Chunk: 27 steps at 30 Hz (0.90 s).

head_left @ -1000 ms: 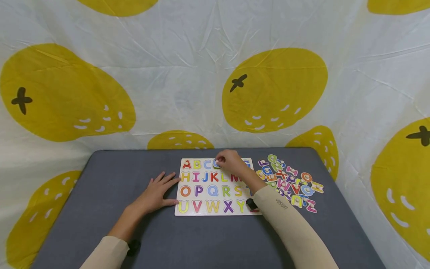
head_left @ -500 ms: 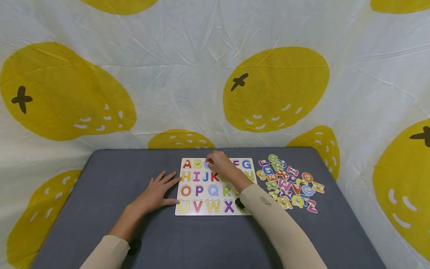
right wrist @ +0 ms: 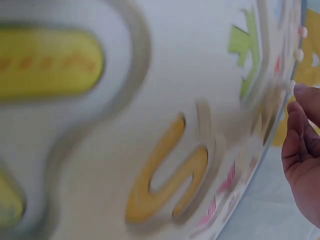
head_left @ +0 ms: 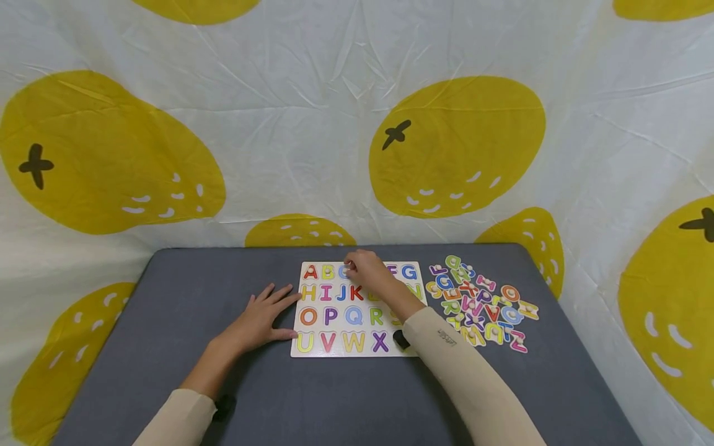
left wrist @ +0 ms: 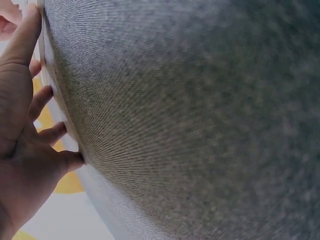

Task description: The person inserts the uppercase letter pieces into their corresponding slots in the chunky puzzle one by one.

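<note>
Grey table, alphabet board on it barely started by the look, loose letter pile at its right left to place, left hand spread against its left edge, right hand by C, A and B apparently seated, fingertips at a knob, can't tell if pinching.

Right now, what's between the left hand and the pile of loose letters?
The alphabet board lies between the left hand and the loose letters, with the right arm crossing over it. The head view shows this.
</note>
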{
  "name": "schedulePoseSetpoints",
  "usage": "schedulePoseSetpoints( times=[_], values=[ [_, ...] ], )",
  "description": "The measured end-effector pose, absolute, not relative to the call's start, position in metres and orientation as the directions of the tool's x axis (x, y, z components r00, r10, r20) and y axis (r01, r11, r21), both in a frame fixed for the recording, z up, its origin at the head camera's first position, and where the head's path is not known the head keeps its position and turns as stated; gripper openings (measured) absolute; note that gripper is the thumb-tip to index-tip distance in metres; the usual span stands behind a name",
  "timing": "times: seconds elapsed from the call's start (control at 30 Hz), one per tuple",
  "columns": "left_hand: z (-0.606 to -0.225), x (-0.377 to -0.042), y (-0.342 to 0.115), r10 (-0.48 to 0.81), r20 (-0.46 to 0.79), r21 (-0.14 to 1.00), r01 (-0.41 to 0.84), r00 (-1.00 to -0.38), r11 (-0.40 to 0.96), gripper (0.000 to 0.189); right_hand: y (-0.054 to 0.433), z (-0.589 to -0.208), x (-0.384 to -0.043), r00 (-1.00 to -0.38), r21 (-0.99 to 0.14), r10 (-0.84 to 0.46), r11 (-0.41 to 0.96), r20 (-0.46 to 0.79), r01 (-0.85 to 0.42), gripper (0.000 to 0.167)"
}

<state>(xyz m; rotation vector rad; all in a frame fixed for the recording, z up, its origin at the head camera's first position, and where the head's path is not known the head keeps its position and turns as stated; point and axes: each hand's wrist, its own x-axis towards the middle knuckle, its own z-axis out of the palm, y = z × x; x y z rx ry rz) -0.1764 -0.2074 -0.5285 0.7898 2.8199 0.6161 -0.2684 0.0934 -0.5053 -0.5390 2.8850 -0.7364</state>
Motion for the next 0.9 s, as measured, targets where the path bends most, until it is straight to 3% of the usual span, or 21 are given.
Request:
schedulePoseSetpoints(
  times=[0.33, 0.53, 0.9],
  values=[
    [-0.525, -0.177, -0.207, 0.522, -0.037, 0.421, 0.461, -0.852, 0.781, 0.088, 0.139, -0.495, -0.267, -0.933, -0.552, -0.348, 0.763, 0.088, -0.337, 0.015],
    [-0.526, -0.177, -0.207, 0.522, -0.041, 0.422, 0.459, -0.852, 0.782, 0.088, 0.183, -0.49, -0.264, -0.946, -0.599, -0.299, 0.737, 0.126, -0.313, 0.019],
    [-0.527, -0.177, -0.208, 0.518, -0.054, 0.42, 0.452, -0.853, 0.787, 0.088, 0.275, -0.484, -0.258, -0.972, -0.553, -0.183, 0.799, 0.148, -0.234, 0.021]
  ],
)
